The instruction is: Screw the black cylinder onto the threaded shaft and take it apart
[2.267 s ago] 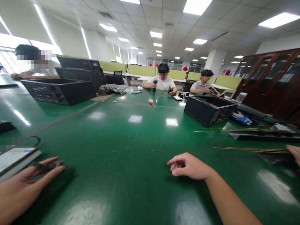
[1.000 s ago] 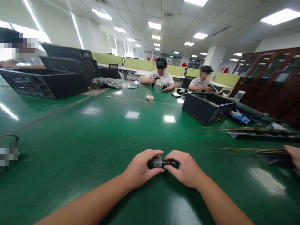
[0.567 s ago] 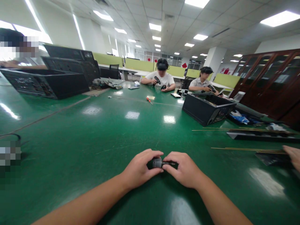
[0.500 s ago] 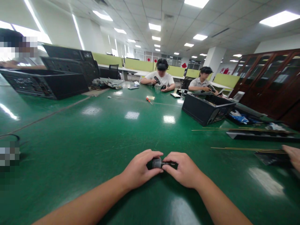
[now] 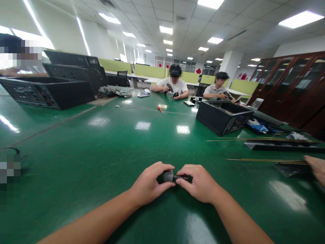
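In front of me, low over the green table (image 5: 119,142), my two hands hold a small dark grey cylindrical part with a thin ribbed shaft (image 5: 168,176). My left hand (image 5: 149,181) is closed around the cylinder, its thumb below and fingers above. My right hand (image 5: 199,183) pinches the shaft close to the cylinder with thumb and fingertips. The shaft points right, into the hollow of that hand. Part of the cylinder is hidden in my left palm.
Ahead lies an orange-handled screwdriver (image 5: 159,109). Black computer cases stand at left (image 5: 73,95) and right (image 5: 220,118). Thin brass-coloured rods (image 5: 264,160) and another person's hand (image 5: 316,166) are at right. Two co-workers with power drills sit across; another person is at far left.
The cylinder in my left hand has shifted very slightly left, so a bit more shaft shows between it and my right fingertips. The view has moved a little.
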`<state>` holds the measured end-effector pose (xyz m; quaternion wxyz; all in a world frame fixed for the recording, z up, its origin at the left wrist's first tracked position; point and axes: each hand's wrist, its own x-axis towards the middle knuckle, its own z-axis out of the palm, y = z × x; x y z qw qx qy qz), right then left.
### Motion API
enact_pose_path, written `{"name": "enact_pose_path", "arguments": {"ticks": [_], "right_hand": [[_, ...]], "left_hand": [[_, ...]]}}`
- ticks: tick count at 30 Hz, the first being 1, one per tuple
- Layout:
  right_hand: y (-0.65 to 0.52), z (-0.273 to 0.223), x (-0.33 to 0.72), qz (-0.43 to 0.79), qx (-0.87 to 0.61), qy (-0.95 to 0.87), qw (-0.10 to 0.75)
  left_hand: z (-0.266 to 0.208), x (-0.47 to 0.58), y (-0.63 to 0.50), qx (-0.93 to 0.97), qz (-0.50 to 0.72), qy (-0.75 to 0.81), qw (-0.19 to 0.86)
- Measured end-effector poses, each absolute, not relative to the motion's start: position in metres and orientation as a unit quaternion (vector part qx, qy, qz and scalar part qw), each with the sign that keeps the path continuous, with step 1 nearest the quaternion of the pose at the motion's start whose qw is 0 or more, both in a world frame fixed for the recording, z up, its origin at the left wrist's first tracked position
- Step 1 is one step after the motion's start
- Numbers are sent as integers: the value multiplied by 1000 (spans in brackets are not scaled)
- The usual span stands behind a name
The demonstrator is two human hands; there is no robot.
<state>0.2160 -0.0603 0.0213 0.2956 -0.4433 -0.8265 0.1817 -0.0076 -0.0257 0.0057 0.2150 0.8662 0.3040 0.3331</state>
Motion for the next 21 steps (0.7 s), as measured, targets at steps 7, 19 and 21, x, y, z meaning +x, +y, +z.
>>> {"name": "enact_pose_path", "arguments": {"ticks": [7,19,21], "right_hand": [[-61,24,217,180,-444,-827,293],[-61,24,221,178,-446,-824,300],[-61,25,222,180,-449,-822,302]], "left_hand": [[7,-8,-27,865,336,307,210],[9,-9,-26,861,335,321,207],[9,-9,-25,859,337,324,206]]}}
